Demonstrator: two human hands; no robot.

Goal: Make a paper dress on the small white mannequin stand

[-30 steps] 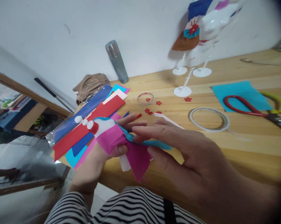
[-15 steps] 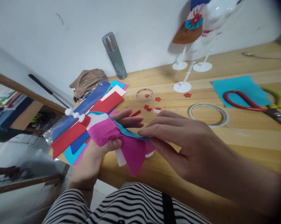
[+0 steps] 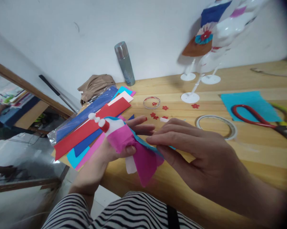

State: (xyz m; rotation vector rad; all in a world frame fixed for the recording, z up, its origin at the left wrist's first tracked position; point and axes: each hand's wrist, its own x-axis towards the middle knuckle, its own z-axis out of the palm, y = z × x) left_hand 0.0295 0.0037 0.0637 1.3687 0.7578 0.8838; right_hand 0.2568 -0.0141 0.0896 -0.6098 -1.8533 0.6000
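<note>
My left hand [image 3: 111, 151] holds a small white dress-form mannequin [image 3: 118, 125], which lies tilted with its knobbed end at the upper left. A red band [image 3: 103, 125] circles its neck. Magenta cloth [image 3: 145, 162] wraps the body and hangs down in a flared skirt, with a blue strip [image 3: 141, 142] along the far edge. The left thumb presses on the magenta waist, while the other fingers stretch out behind. At the skirt's right side, my right hand [image 3: 193, 152] has thumb and forefinger closed at the end of the blue strip. A pale piece [image 3: 131, 165] hangs below.
Coloured sheets [image 3: 81, 136] lie left, beside brown cloth [image 3: 95, 87] and a flask [image 3: 125, 65]. Small red flowers [image 3: 165, 108], a tape roll [image 3: 216, 117], red-handled scissors [image 3: 250, 117] and a blue square [image 3: 241, 98] lie on the table. Dressed forms on white stands [image 3: 190, 97] stand behind.
The view has shifted, so the scene sits slightly lower and to the right. My right fingertips have slid a little down the blue strip towards its end. The left hand keeps its hold.
</note>
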